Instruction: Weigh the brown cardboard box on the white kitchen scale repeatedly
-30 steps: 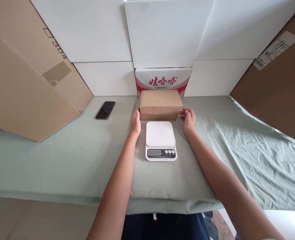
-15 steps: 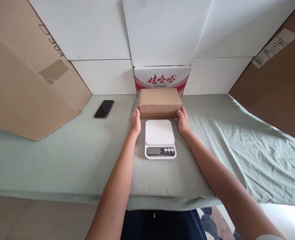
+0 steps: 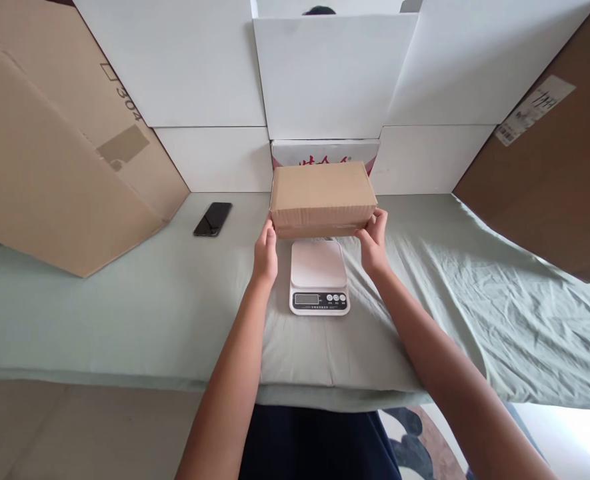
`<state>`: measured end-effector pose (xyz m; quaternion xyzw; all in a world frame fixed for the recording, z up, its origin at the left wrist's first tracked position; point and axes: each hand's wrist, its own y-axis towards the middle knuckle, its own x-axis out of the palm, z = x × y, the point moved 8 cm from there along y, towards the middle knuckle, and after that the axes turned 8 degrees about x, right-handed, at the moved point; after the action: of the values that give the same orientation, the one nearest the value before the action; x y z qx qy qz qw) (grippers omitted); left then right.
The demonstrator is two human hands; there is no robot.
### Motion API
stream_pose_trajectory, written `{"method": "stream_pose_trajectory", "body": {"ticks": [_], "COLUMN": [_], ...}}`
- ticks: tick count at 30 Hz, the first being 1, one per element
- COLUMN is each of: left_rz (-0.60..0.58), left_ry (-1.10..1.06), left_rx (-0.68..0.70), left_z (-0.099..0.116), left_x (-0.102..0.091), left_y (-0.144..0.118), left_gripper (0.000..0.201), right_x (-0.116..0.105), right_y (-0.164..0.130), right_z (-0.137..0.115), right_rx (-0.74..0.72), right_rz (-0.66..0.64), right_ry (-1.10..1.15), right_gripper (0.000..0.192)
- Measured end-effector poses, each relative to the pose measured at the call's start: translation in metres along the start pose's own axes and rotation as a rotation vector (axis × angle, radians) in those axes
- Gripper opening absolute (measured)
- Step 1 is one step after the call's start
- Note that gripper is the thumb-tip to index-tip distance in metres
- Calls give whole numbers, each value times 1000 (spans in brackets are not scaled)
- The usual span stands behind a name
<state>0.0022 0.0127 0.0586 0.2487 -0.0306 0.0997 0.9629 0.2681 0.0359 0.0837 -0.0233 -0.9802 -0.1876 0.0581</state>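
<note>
A brown cardboard box (image 3: 323,190) is held up between my two hands, just behind a white kitchen scale (image 3: 319,265). My left hand (image 3: 265,255) grips the box's lower left corner, thumb on the near side. At the lower right corner my right hand (image 3: 375,243) has its thumb on the front face and its fingers round the side. The scale lies flat on the cloth, its display and buttons facing me. Nothing rests on its platform. The box hides part of the printed carton behind it.
A black phone (image 3: 213,219) lies on the green cloth (image 3: 139,320) to the left. Large cardboard panels stand at the left (image 3: 75,153) and right (image 3: 539,160). White panels (image 3: 335,80) and a printed carton (image 3: 325,151) close off the back.
My hands have lifted the box off the cloth and brought it slightly nearer, with its right side a little higher. The camera view has tilted up somewhat.
</note>
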Motion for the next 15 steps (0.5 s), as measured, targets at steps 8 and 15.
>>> {"method": "stream_pose_trajectory", "body": {"ticks": [8, 15], "left_rz": [-5, -9], "left_ry": [-44, -56], "left_rx": [36, -8], "left_z": [39, 33], "left_x": [-7, -10], "left_y": [-83, -104], "left_gripper": [81, 82], "right_x": [1, -3], "right_y": [-76, -106], "right_z": [-11, -13], "right_rx": [32, 92], "right_rz": [-17, 46], "right_ry": [-91, -123], "right_gripper": [68, 73]}}
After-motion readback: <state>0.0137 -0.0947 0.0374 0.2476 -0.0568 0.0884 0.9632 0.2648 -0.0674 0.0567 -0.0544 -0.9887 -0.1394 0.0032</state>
